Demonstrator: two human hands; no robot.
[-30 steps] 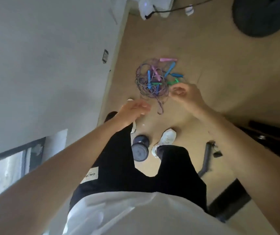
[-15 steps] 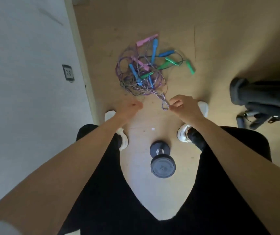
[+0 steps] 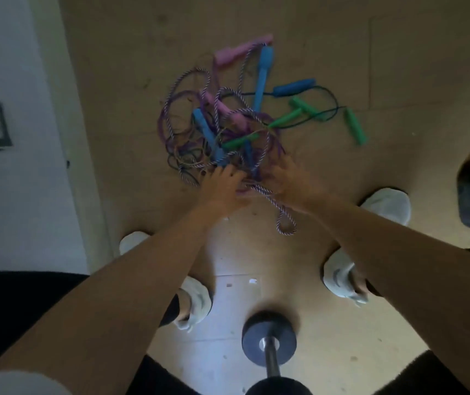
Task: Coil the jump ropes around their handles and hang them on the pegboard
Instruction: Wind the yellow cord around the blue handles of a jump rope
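Purple jump ropes (image 3: 222,129) lie at left hand (image 3: 222,188) and right hand (image 3: 289,182).

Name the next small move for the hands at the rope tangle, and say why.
Probably follow the striped rope to one handle and lift it clear. The left hand and right hand reach the near edge of the tangle, where the ropes lie knotted together, none coiled yet.

Tangled pile of pink-, blue- and green-handled jump ropes (image 3: 228,124) on tan wooden floor (image 3: 342,38) | left hand (image 3: 222,189) and right hand (image 3: 287,181) side by side at its near edge | black round-ended dumbbell (image 3: 269,342) nearer, between white shoes (image 3: 339,277) | white wall (image 3: 14,195) at left
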